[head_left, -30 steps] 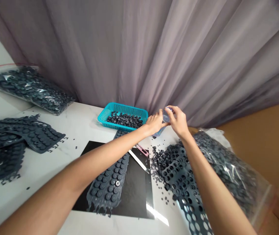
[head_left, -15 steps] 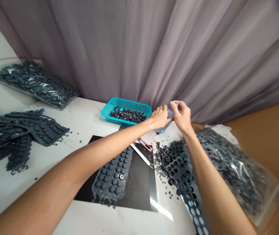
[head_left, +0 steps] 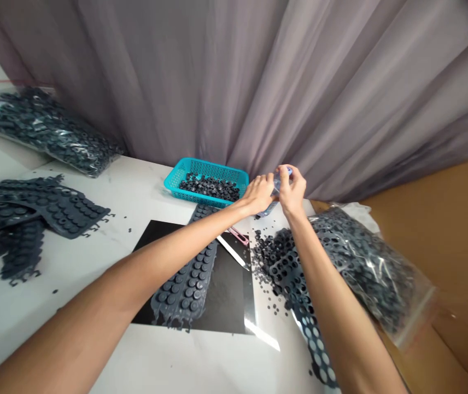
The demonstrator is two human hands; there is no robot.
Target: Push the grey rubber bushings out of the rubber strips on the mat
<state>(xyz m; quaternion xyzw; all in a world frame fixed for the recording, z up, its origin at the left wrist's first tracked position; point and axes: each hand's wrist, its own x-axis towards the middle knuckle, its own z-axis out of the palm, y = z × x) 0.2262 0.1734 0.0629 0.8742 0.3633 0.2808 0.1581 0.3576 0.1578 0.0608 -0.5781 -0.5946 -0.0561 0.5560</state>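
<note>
Beyond the right end of the basket, both my hands meet at a small clear plastic bottle (head_left: 267, 210) with a bluish-purple top. My left hand (head_left: 259, 192) is closed around the bottle's body from the left. At its top, my right hand (head_left: 294, 189) has thumb and fingers closed on the bluish part, which they partly cover. Close by on the left stands a turquoise basket (head_left: 172, 189) holding many small black rubber pieces. Nearer to me, a dark studded rubber sheet (head_left: 195, 282) lies on a black board (head_left: 228, 306), partly under my left forearm.
A white pen-like tool (head_left: 234, 253) and a pink cutter (head_left: 239, 236) lie on the board. Loose black bits and a perforated sheet (head_left: 320, 350) lie to the right, beside a filled plastic bag (head_left: 377, 273). More studded sheets (head_left: 65, 210) and another filled bag (head_left: 53, 131) are left.
The whole view has shifted a little, so things sit slightly further left and higher. My right hand has moved slightly left around the bottle's top; the left hand keeps its hold.
</note>
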